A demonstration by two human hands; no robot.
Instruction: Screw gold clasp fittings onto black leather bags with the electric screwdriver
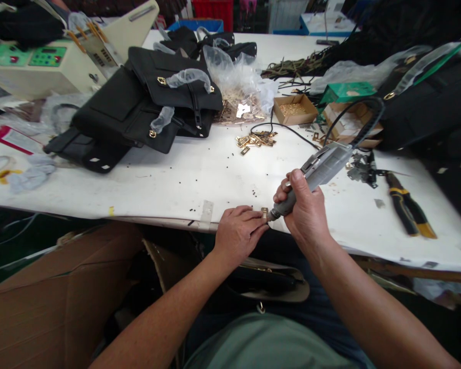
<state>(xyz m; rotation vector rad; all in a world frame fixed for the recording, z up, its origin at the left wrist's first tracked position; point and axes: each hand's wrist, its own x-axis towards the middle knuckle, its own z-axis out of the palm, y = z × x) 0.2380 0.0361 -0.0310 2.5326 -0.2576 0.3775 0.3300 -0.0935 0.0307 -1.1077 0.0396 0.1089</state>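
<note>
Lower centre, at the desk (176, 179) edge, the left hand (238, 231) holds a gold clasp (265, 213) in a pinched grip; the right hand (306, 212) has its grip clamped on a grey tool (322, 166) touching it.

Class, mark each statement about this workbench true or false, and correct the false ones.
1. The right hand grips a grey tool. True.
2. The left hand holds the pliers. False: it pinches a gold fitting; the pliers lie on the table.
3. Black handbags lie on the table. True.
4. The grey tool is cordless. False: a black cable leaves its rear end.
</note>
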